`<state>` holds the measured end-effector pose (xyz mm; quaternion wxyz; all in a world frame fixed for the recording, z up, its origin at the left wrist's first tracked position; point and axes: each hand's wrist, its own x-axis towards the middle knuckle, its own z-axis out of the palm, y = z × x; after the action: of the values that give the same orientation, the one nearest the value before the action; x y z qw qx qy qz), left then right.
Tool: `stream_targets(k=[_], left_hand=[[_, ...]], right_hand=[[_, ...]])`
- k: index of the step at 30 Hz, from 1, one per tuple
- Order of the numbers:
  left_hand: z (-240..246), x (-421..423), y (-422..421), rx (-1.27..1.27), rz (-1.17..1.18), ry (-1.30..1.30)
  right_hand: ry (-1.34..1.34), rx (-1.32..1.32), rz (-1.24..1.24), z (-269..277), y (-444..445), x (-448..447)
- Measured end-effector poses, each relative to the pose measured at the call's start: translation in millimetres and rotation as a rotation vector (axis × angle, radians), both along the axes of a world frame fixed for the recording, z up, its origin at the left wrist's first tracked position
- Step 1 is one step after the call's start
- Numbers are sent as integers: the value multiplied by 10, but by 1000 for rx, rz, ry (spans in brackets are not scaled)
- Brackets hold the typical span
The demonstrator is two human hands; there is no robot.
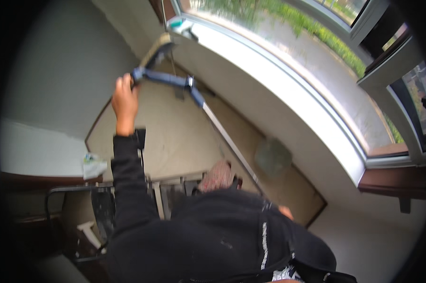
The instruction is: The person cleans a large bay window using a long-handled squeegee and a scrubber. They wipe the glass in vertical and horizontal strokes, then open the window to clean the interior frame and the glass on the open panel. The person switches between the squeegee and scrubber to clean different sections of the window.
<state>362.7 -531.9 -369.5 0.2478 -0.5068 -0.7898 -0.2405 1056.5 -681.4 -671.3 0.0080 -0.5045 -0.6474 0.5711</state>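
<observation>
My left hand point(125, 102) is raised at the upper left, its fingers closed around the dark end of a blue jointed piece. This blue joint point(167, 78) belongs to a long-handled cleaning tool. A beige pad head point(156, 49) angles up from it towards the window corner. The tool's silvery pole point(230, 141) slants down to the right towards my body. Only a small part of my right hand point(285, 212) shows beside my black jacket, in line with the pole's lower end. Its fingers and grip are hidden.
A white windowsill point(269, 78) curves along the right, below a window with an open pane. A teal object point(176, 24) lies at its far corner. A blurred grey-green container point(273, 157) stands on the floor. A plastic packet point(93, 166) and a black metal frame point(80, 189) are at left.
</observation>
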Motion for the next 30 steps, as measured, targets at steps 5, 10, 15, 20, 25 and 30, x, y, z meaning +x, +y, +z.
stream_targets(k=[5,10,15,20,25,30], left_hand=[[215,14,185,64,33,-72],[397,-29,1129,435,-257,-209],[31,708,2251,109,-618,-985],[347,1022,3220,310,-1200,-1633],[1291,264,4423,398,-1272,-1479],[1741,-170,5110,283,-1274,-1643]], right_hand=[[97,129,-141,-106,-68,-1],[136,172,-375,608,795,-817],[125,543,-391,1347,1659,-1941],[186,730,-436,2068,2467,-3200],[336,638,-570,2464,3359,-4454],[619,326,-647,2767,3536,-5222]])
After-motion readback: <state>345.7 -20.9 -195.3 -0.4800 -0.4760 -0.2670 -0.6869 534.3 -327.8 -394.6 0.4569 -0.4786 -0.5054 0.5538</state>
